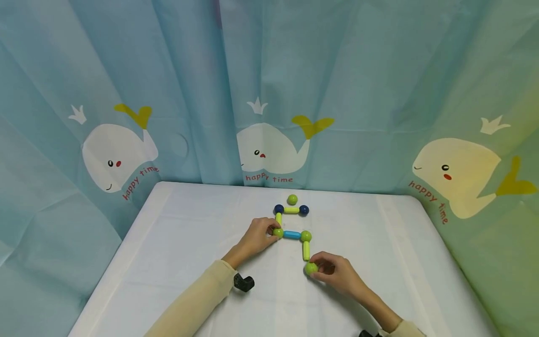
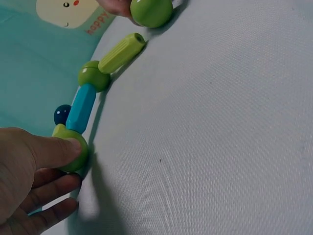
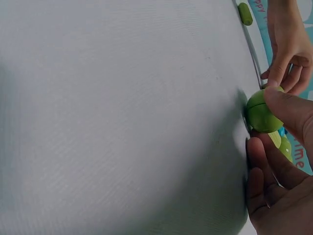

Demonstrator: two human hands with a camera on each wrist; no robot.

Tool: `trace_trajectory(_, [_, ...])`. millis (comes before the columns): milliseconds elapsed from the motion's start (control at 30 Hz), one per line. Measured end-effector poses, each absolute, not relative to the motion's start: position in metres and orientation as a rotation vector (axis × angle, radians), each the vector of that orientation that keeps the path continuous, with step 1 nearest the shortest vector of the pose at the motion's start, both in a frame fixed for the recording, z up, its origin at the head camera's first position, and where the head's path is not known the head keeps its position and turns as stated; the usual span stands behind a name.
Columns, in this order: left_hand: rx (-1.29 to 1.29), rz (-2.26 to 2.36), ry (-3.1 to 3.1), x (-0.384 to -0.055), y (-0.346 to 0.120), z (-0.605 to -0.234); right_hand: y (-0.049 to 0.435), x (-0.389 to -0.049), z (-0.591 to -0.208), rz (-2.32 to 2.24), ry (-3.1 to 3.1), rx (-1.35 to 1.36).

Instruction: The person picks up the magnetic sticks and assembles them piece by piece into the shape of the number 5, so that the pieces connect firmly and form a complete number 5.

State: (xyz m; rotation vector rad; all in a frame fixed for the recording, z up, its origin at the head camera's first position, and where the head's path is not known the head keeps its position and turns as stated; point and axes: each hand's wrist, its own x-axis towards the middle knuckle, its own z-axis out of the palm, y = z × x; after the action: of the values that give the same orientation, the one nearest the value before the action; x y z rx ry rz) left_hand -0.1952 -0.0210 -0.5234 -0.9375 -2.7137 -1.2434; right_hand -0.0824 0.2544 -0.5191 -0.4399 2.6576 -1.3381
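Note:
A jointed chain of balls and rods lies on the white table. My left hand (image 1: 257, 235) pinches the green ball (image 2: 73, 152) at one of its corners. From that ball a blue rod (image 1: 292, 234) runs to another green ball (image 1: 306, 236), which bears a yellow-green rod (image 2: 122, 53) with a bare end. Just off this end, my right hand (image 1: 337, 272) holds a separate green ball (image 3: 263, 113) between thumb and fingers. Behind the left hand, a yellow-green rod (image 1: 279, 218) leads to a dark blue ball (image 1: 279, 209).
Another yellow-green rod (image 1: 291, 210) joins that ball to a second dark blue ball (image 1: 304, 210). A loose green ball (image 1: 292, 199) sits behind them near the table's far edge. A whale-print curtain (image 1: 358, 93) hangs beyond the table (image 1: 189, 224).

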Motion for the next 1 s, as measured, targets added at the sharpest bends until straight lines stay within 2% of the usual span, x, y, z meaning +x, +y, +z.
trace_trajectory(400, [-0.958,-1.248,-2.735,-0.196,-0.023,-0.523,0.255,-0.082,-0.515,-1.301,2.64,-0.447])
trace_trajectory(667, [-0.97,-1.08,-2.776,-0.193,-0.023,-0.508,0.255,-0.081,-0.515,-1.288,2.642,-0.449])
trace_trajectory(1000, [-1.212,-0.782,-2.828,-0.181,-0.001,-0.484,0.255,-0.08,-0.517,-1.303,2.649,-0.499])
